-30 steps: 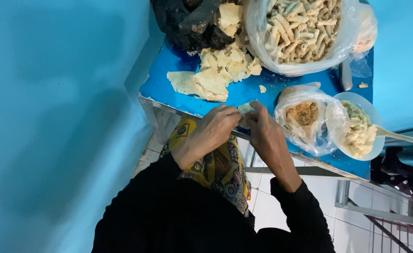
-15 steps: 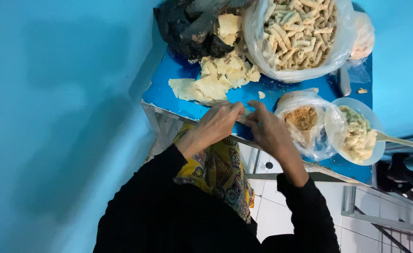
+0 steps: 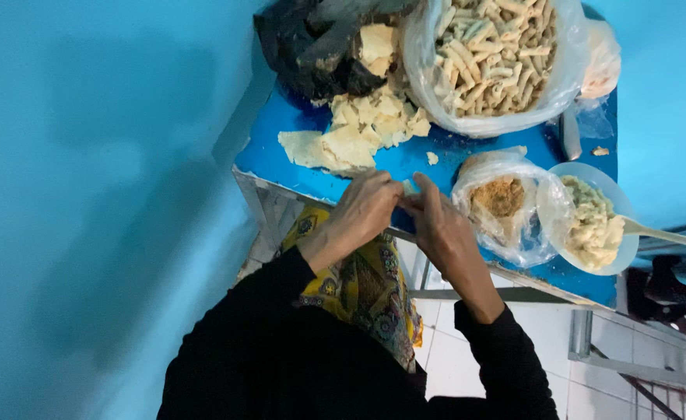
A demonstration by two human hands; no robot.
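The table point(image 3: 280, 159) has a glossy blue top, smooth, with a dull grey metal edge. On it, the big bag point(image 3: 489, 62) is thin clear plastic, shiny and creased, holding matt pale rolls. Left of that bag, the black bag point(image 3: 312, 54) is crinkled glossy plastic. In front of it, the wrappers point(image 3: 350, 140) look dry, matt and floury. At the table's right end, the bowl point(image 3: 619, 249) is smooth pale plastic beside a small clear bag point(image 3: 506, 218) of rough brown crumbs. Below the table edge, the cloth point(image 3: 358, 288) is patterned and slightly glossy; the sleeves point(image 3: 280, 350) are matt black fabric.
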